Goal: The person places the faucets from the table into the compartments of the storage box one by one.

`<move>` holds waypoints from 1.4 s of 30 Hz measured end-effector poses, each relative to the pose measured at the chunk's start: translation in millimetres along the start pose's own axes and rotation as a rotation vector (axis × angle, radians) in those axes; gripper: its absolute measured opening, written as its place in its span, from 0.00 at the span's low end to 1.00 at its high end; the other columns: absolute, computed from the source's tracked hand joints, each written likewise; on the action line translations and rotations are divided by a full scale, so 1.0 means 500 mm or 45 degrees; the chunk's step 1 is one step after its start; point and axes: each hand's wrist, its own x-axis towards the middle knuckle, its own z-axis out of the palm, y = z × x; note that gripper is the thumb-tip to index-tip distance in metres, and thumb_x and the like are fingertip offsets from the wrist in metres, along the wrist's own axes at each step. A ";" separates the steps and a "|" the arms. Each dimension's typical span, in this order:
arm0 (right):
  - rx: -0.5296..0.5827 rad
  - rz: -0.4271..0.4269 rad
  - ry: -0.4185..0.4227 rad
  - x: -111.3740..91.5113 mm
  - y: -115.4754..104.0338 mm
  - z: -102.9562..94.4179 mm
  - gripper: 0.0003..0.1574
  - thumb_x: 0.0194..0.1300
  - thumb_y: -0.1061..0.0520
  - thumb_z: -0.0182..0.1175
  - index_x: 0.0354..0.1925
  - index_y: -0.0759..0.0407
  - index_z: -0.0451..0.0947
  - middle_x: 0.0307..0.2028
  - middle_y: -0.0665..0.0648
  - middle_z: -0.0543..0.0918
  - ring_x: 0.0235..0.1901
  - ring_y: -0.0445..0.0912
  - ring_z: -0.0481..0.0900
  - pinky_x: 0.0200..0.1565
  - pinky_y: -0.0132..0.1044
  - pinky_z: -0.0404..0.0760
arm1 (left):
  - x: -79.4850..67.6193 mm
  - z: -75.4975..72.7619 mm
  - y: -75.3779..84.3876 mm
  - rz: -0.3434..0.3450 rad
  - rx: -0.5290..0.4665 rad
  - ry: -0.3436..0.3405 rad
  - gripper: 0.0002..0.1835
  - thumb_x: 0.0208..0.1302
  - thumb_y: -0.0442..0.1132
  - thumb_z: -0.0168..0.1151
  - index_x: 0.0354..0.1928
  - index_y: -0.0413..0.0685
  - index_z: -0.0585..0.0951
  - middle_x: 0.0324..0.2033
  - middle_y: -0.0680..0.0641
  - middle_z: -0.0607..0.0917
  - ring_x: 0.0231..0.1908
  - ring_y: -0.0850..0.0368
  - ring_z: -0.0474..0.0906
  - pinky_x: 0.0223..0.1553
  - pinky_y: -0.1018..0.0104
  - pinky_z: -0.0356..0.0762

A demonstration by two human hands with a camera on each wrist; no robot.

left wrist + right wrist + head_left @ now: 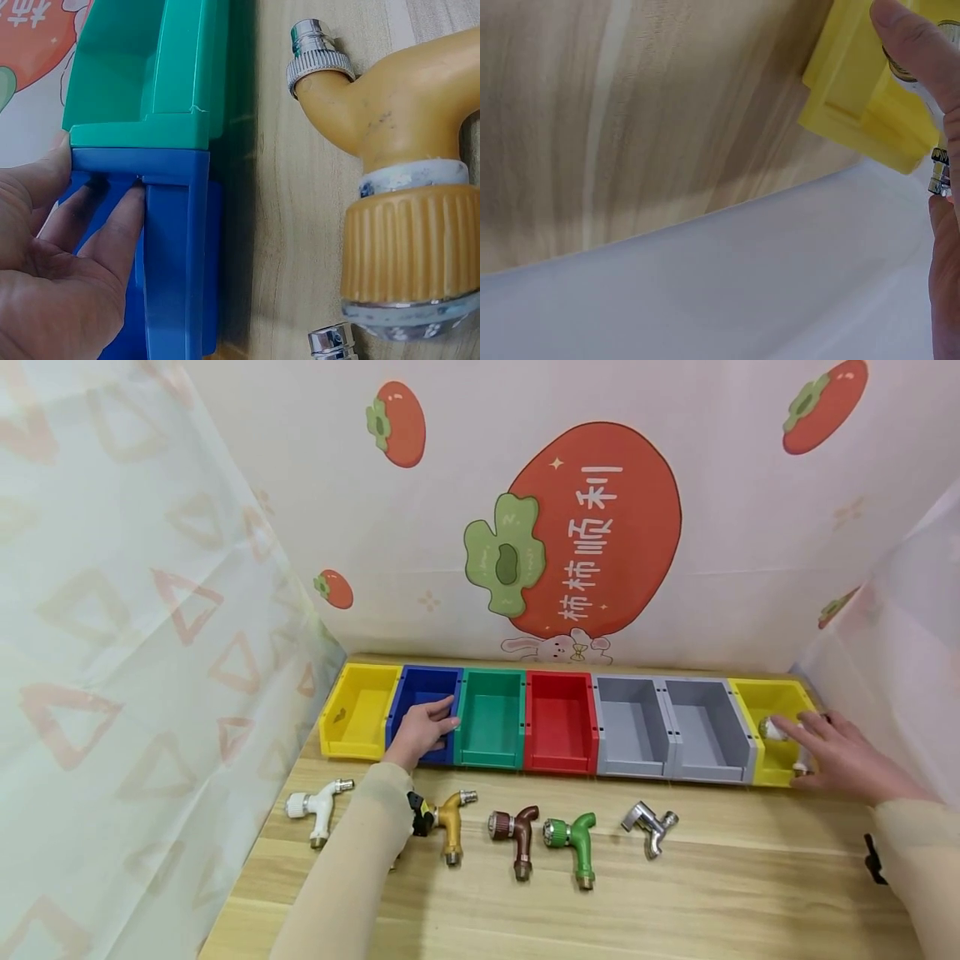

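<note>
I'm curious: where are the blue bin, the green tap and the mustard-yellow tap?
Blue bin (174, 262): left wrist view, on its front wall.
Green tap (581, 841): head view, on its body.
Mustard-yellow tap (411, 112): left wrist view, on its body.

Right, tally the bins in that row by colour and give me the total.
Yellow bins: 2
Blue bin: 1
Green bin: 1
Red bin: 1
Grey bins: 2
Total: 7
</note>
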 end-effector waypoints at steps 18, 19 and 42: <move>0.023 -0.076 -0.036 0.033 0.009 -0.003 0.74 0.31 0.55 0.86 0.75 0.57 0.61 0.61 0.79 0.68 0.59 0.79 0.62 0.74 0.70 0.41 | 0.000 0.006 -0.002 0.011 -0.016 -0.011 0.32 0.75 0.42 0.62 0.77 0.66 0.66 0.75 0.47 0.68 0.70 0.46 0.71 0.63 0.43 0.75; 0.039 -0.076 -0.039 0.034 0.009 -0.003 0.75 0.31 0.56 0.86 0.76 0.57 0.60 0.61 0.80 0.68 0.60 0.79 0.62 0.74 0.70 0.41 | 0.000 0.006 -0.002 0.014 -0.014 -0.012 0.32 0.75 0.42 0.62 0.77 0.66 0.66 0.75 0.47 0.68 0.70 0.46 0.71 0.63 0.43 0.75; 0.343 0.232 -0.319 0.026 -0.001 0.001 0.65 0.60 0.51 0.74 0.82 0.54 0.45 0.72 0.87 0.46 0.73 0.81 0.34 0.66 0.80 0.39 | 0.006 0.002 -0.006 0.015 -0.022 0.002 0.32 0.75 0.42 0.61 0.77 0.65 0.66 0.75 0.48 0.68 0.69 0.46 0.71 0.63 0.43 0.75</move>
